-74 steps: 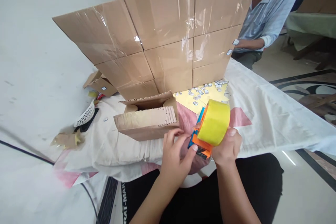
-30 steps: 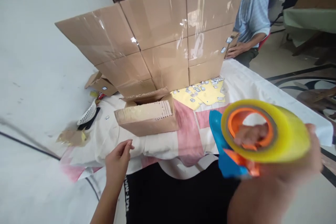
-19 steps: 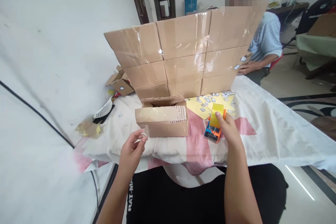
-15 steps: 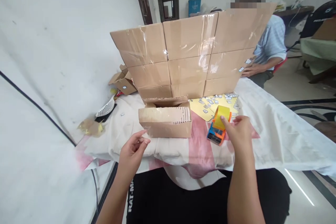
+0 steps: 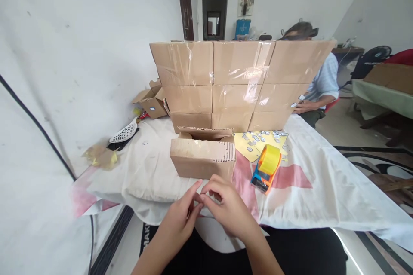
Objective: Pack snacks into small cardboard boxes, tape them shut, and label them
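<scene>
Right in front of the open cardboard box [image 5: 201, 164], on the side nearest me, my left hand [image 5: 186, 211] and my right hand [image 5: 225, 208] come together, fingers bent and fingertips meeting at the near edge of the table [image 5: 325, 189]. I can't tell whether any piece of tape is pinched between them, or whether my right fingers touch the box's lower edge. The box stands upright with its mouth up, the far flap raised and a row of dark, jagged marks at the right end of its near side.

To the right of the box, apart from both hands, the tape dispenser [image 5: 266, 167], orange and blue with a yellow roll, rests on the white and pink cloth [image 5: 292, 176]. Behind the dispenser, and to the right of the box, yellow sheets [image 5: 240, 142] lie scattered with small white labels [image 5: 249, 149].

Behind the box rises a wall of taped cartons [image 5: 237, 94], three across and three high. A person [image 5: 326, 78] sits beyond its right end, a hand near the cartons' edge. Left of the box are a tilted white perforated basket [image 5: 124, 132] over something black and a crumpled, yellowish plastic scrap [image 5: 101, 157]; farther back on that side is an open carton [image 5: 154, 104].
</scene>
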Motion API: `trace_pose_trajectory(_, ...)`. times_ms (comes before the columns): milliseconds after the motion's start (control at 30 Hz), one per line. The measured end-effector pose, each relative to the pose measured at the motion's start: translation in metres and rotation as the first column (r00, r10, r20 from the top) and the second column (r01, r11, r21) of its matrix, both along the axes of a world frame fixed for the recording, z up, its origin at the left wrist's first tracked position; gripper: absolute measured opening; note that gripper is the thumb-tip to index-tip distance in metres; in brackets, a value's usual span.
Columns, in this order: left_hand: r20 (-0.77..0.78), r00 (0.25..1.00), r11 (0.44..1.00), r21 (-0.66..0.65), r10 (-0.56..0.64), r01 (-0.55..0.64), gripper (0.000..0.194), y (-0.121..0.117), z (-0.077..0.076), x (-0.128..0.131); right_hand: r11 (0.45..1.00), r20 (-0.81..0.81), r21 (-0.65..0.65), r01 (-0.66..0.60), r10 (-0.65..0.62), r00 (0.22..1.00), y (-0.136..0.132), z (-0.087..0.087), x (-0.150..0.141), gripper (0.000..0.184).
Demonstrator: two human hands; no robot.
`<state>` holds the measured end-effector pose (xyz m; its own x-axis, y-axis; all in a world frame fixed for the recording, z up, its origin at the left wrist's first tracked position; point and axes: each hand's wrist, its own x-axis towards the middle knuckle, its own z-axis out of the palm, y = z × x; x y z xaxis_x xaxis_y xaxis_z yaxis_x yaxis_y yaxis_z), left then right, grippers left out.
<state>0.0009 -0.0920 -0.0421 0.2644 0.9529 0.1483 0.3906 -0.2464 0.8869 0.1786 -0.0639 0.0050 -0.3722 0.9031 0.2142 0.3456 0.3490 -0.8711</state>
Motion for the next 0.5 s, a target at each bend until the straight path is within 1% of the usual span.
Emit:
trace_pose_trajectory(67,0.053,0.998,0.997,-0.078,0.033,-0.029,0.057,0.003,-0.004,-0.005,0.998,0.043,0.059,-0.020,0.018,0.999,-0.001,-0.004,-0.003,0.015)
trace_pose_trajectory(133,0.093,0.992,0.983,-0.168,0.083,-0.067,0.067,0.005,-0.009,-0.011,0.990,0.070,0.136,-0.032,0.023,0.997,-0.002,0.000,-0.001,0.016)
trace_pose_trajectory(200,0.035,0.992,0.969,-0.223,0.120,-0.109,0.078,0.005,-0.017,-0.019,0.976,0.016,0.217,0.030,-0.035,0.999,-0.001,0.013,0.010,0.016)
trace_pose_trajectory(267,-0.104,0.985,0.966,-0.205,0.139,-0.158,0.078,0.004,-0.024,-0.029,0.955,-0.069,0.267,0.133,-0.119,0.990,0.005,0.035,0.032,0.016)
trace_pose_trajectory(300,-0.179,0.972,0.972,-0.152,0.150,-0.178,0.073,0.005,-0.025,-0.034,0.950,-0.064,0.274,0.150,-0.137,0.988,0.011,0.049,0.044,0.016)
trace_pose_trajectory(333,-0.234,0.957,0.979,-0.066,0.172,-0.192,0.066,0.007,-0.024,-0.039,0.952,-0.023,0.278,0.130,-0.128,0.991,0.018,0.063,0.055,0.017)
trace_pose_trajectory(367,-0.265,0.942,0.979,0.049,0.206,-0.200,0.059,0.011,-0.020,-0.043,0.956,0.034,0.278,0.094,-0.107,0.994,0.025,0.077,0.064,0.019)
trace_pose_trajectory(400,-0.278,0.927,0.961,0.186,0.250,-0.203,0.051,0.017,-0.012,-0.046,0.961,0.093,0.271,0.057,-0.085,0.992,0.034,0.091,0.071,0.018)
trace_pose_trajectory(433,-0.275,0.913,0.922,0.329,0.300,-0.203,0.045,0.027,-0.002,-0.048,0.965,0.148,0.263,0.015,-0.055,0.988,0.043,0.103,0.074,0.017)
trace_pose_trajectory(467,-0.261,0.900,0.865,0.458,0.350,-0.203,0.040,0.038,0.011,-0.048,0.967,0.194,0.253,-0.032,-0.019,0.981,0.052,0.115,0.075,0.016)
trace_pose_trajectory(500,-0.247,0.885,0.803,0.560,0.395,-0.202,0.037,0.052,0.026,-0.048,0.968,0.230,0.240,-0.080,0.023,0.973,0.060,0.125,0.072,0.017)
